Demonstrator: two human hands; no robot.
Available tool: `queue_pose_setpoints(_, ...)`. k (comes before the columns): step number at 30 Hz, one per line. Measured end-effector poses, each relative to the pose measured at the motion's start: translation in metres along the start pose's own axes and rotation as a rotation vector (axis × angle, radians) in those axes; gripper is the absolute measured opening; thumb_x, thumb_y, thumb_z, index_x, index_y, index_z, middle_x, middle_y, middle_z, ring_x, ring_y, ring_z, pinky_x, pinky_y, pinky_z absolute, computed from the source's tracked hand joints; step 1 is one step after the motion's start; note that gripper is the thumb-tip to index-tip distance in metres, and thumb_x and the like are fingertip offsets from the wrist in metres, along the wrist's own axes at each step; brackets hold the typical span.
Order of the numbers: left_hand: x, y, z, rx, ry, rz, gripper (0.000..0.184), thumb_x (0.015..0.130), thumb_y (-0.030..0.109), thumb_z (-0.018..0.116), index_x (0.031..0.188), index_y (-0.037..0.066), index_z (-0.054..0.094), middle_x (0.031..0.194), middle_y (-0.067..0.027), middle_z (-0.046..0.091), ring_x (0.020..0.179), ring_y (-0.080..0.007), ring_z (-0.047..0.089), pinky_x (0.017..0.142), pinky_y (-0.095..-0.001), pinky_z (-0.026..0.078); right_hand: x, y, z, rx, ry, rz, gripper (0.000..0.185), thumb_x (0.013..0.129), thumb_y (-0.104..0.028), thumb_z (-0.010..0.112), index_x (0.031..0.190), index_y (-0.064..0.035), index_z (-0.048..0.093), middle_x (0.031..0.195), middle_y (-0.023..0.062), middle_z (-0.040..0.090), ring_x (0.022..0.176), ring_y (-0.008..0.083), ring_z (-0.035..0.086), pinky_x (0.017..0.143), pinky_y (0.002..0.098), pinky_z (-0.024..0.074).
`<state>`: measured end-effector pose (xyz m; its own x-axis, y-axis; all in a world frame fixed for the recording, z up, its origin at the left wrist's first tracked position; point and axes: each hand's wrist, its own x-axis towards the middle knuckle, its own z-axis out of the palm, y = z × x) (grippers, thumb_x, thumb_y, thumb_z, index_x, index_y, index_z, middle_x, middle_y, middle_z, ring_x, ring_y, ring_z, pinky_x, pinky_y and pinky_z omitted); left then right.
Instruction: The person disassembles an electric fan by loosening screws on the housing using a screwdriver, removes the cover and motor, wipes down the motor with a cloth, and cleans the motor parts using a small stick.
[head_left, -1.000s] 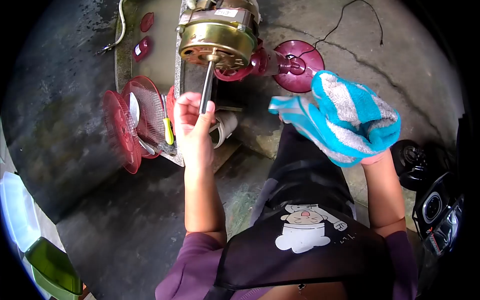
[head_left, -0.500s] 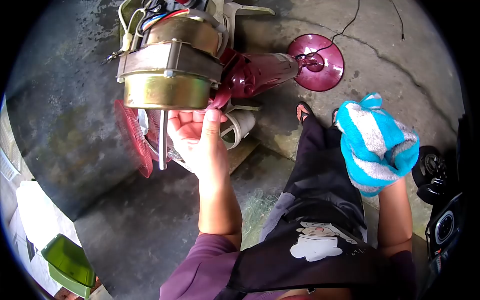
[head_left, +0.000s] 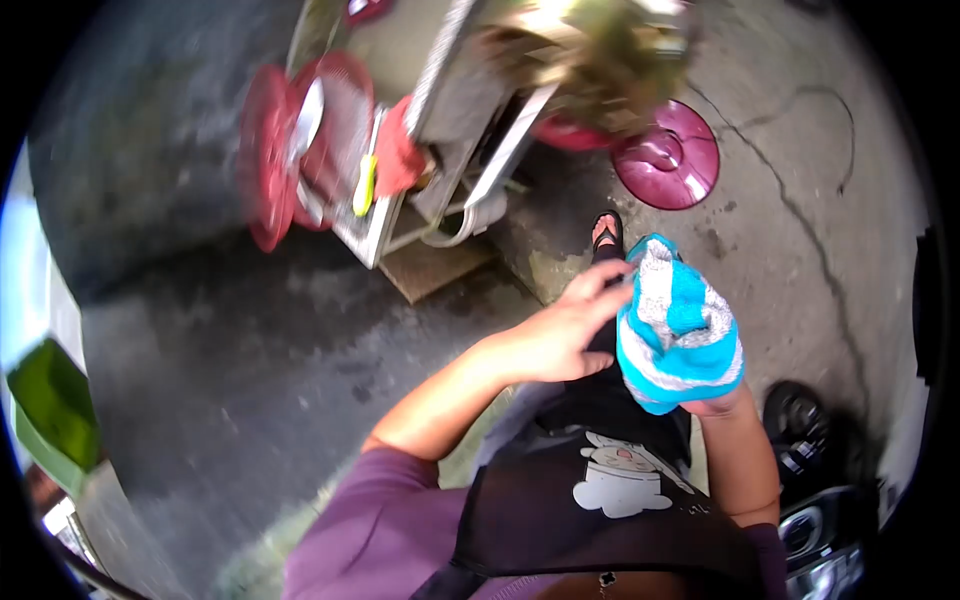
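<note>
My left hand [head_left: 572, 325] reaches across in front of the apron with its fingers apart. Its fingertips come close to the blue-and-white striped towel [head_left: 680, 335]; whether they touch it I cannot tell. The towel covers most of my right hand [head_left: 718, 400], so only the heel of that hand and the wrist show below it. Beyond the hands, the fan motor [head_left: 600, 60] is a brassy blur at the top. Past it, the round maroon fan base [head_left: 665, 155] rests on the floor.
A low table [head_left: 380, 225] stands ahead, with a red cloth [head_left: 398, 150] and a yellow-handled screwdriver [head_left: 365, 183] at its edge. Red fan grilles [head_left: 270, 160] are beside it. A green bin [head_left: 55, 410] lies far left. Black equipment [head_left: 800, 425] stands at right.
My left hand has left the underside of the motor and come back toward the towel. The towel has moved left, closer to that hand. The view has swung, blurring the motor.
</note>
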<state>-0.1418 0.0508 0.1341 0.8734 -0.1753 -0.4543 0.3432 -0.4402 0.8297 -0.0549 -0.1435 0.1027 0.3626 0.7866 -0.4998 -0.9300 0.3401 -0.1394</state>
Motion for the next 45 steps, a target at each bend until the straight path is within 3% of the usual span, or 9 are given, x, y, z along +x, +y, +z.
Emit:
queue_pose_setpoints(7, -0.069, -0.081, -0.012, 0.048, 0.483, -0.198, 0.05, 0.077, 0.004, 0.07, 0.125, 0.006, 0.059, 0.124, -0.0142, 0.059, 0.122, -0.0282, 0.054, 0.106, -0.0383, 0.042, 0.016, 0.016, 0.054, -0.524, -0.289, -0.058, 0.015, 0.093, -0.011, 0.061, 0.106, -0.0056, 0.063, 0.11, 0.0039, 0.062, 0.096, 0.0137, 0.058, 0.092, 0.0291, 0.0471)
queue_pose_setpoints(11, -0.122, -0.167, -0.058, -0.085, 1.011, -0.54, 0.014, 0.089, 0.008, 0.067, 0.102, 0.004, 0.067, 0.086, -0.003, 0.066, 0.081, -0.0097, 0.061, 0.076, -0.026, 0.051, 0.018, 0.028, 0.06, -0.786, -0.148, 0.192, 0.048, 0.064, 0.0, 0.083, 0.108, -0.0071, 0.064, 0.105, 0.0001, 0.062, 0.096, 0.0123, 0.058, 0.09, 0.0303, 0.0462)
queue_pose_setpoints(18, -0.2, -0.285, -0.154, 0.232, 1.539, -0.795, 0.027, 0.083, 0.028, 0.074, 0.096, 0.005, 0.068, 0.08, -0.0124, 0.068, 0.077, -0.0274, 0.067, 0.077, -0.0388, 0.053, 0.012, 0.078, 0.043, -1.176, -0.092, 0.245, 0.05, 0.075, -0.009, 0.081, 0.12, -0.0057, 0.059, 0.112, 0.0031, 0.06, 0.105, 0.0158, 0.059, 0.094, 0.0314, 0.0469)
queue_pose_setpoints(24, -0.189, -0.284, -0.199, 0.214, 1.323, -1.085, 0.032, 0.077, 0.033, 0.073, 0.095, 0.007, 0.076, 0.099, -0.0174, 0.073, 0.096, -0.0284, 0.071, 0.09, -0.0393, 0.052, 0.035, 0.089, 0.057, -1.382, -0.484, -0.03, 0.016, 0.086, -0.004, 0.063, 0.101, -0.0042, 0.056, 0.092, 0.0046, 0.058, 0.086, 0.0162, 0.06, 0.075, 0.0286, 0.0491)
queue_pose_setpoints(31, -0.218, -0.295, -0.157, -0.133, 1.825, -0.227, 0.021, 0.091, 0.021, 0.073, 0.091, 0.001, 0.067, 0.079, -0.0021, 0.064, 0.066, -0.011, 0.055, 0.062, -0.0265, 0.047, 0.015, 0.09, 0.043, -1.576, -0.214, -0.411, 0.017, 0.091, -0.008, 0.057, 0.108, -0.0048, 0.059, 0.111, 0.0071, 0.06, 0.103, 0.0219, 0.06, 0.093, 0.0344, 0.0471)
queue_pose_setpoints(33, -0.211, -0.257, -0.138, -0.123, 1.594, -0.386, 0.018, 0.093, 0.018, 0.069, 0.096, 0.0, 0.065, 0.091, -0.0046, 0.066, 0.08, -0.0118, 0.059, 0.072, -0.0269, 0.049, 0.013, 0.092, 0.052, -0.946, 0.006, -0.229, 0.012, 0.09, -0.006, 0.057, 0.101, -0.0046, 0.059, 0.106, 0.0078, 0.06, 0.101, 0.0243, 0.06, 0.091, 0.0331, 0.0479)
queue_pose_setpoints(39, -0.087, -0.047, -0.03, -0.634, 0.087, 0.122, 0.024, 0.081, 0.031, 0.081, 0.079, 0.011, 0.069, 0.154, -0.0198, 0.038, 0.136, -0.031, 0.042, 0.113, -0.0464, 0.026, 0.024, 0.105, 0.068, -1.279, -0.021, -0.255, 0.026, 0.088, -0.004, 0.062, 0.114, -0.0005, 0.057, 0.109, 0.0121, 0.064, 0.105, 0.0239, 0.062, 0.092, 0.0344, 0.0472)
queue_pose_setpoints(42, -0.065, -0.048, -0.015, -1.18, 0.409, -0.057, 0.009, 0.09, 0.015, 0.072, 0.091, 0.009, 0.065, 0.11, -0.0084, 0.064, 0.103, -0.0188, 0.059, 0.094, -0.0366, 0.046, 0.02, 0.09, 0.065, -0.553, -0.021, -0.037, 0.027, 0.092, 0.002, 0.055, 0.119, -0.0015, 0.056, 0.118, 0.0096, 0.063, 0.113, 0.0188, 0.059, 0.097, 0.0332, 0.0476)
queue_pose_setpoints(45, -0.053, -0.044, -0.028, -1.22, 0.519, -0.075, 0.009, 0.092, 0.015, 0.071, 0.092, 0.007, 0.065, 0.097, -0.0027, 0.066, 0.088, -0.0136, 0.06, 0.084, -0.0299, 0.049, 0.006, 0.07, 0.078, -0.991, 0.239, -0.757, 0.027, 0.089, -0.002, 0.066, 0.114, -0.0007, 0.056, 0.108, 0.0126, 0.063, 0.094, 0.0219, 0.065, 0.078, 0.0311, 0.0535)
